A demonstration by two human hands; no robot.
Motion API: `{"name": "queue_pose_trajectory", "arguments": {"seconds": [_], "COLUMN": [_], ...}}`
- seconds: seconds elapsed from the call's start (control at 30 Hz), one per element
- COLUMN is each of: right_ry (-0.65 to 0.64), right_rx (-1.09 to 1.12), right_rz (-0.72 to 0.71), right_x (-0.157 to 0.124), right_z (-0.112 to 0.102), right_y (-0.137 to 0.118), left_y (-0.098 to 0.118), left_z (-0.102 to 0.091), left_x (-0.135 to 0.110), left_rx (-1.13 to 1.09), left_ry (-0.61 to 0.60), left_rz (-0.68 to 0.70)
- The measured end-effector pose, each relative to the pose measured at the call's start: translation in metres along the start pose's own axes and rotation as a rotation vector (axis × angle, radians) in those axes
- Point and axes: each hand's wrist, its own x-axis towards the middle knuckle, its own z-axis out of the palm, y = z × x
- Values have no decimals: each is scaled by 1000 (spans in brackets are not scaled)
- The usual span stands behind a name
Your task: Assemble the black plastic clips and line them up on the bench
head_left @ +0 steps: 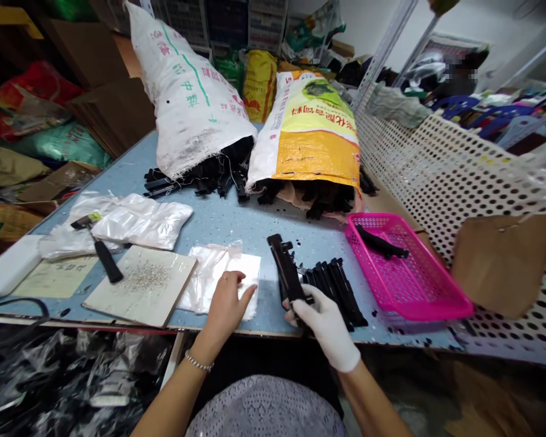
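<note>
My right hand (321, 321), in a white glove, grips a long black plastic part (286, 267), tilted with its far end up and to the left. Beside it, several similar black parts (339, 291) lie in a row on the blue table (236, 218). My bare left hand (227, 303) rests over a stack of clear plastic bags (204, 279) and white paper, thumb apart from the fingers. It holds nothing that I can see. The exact kind of the black parts does not show.
Two large sacks (195, 91) spill black parts at the back. To the right stands a pink basket (418, 303) with one black part inside, before a perforated panel (428, 170). On the left lie a hammer (104, 258), a board (118, 297) with small bits, and more plastic bags (141, 221).
</note>
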Motion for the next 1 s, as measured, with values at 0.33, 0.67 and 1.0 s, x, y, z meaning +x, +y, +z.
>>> {"name": "queue_pose_trajectory", "arguments": {"seconds": [0.33,0.67,1.0], "right_ry": [-304,-343,-447], "right_rx": [700,1120,1040], "right_rz": [400,864,925], "right_x": [-18,-10,0], "right_z": [4,29,44], "right_y": [23,46,51], "left_y": [-28,-34,-24], "left_z": [-28,-35,-52], "left_x": [19,7,9], "left_rx": [205,284,442], "left_ry": [-59,-8,-89], "left_rz": [57,246,346]}}
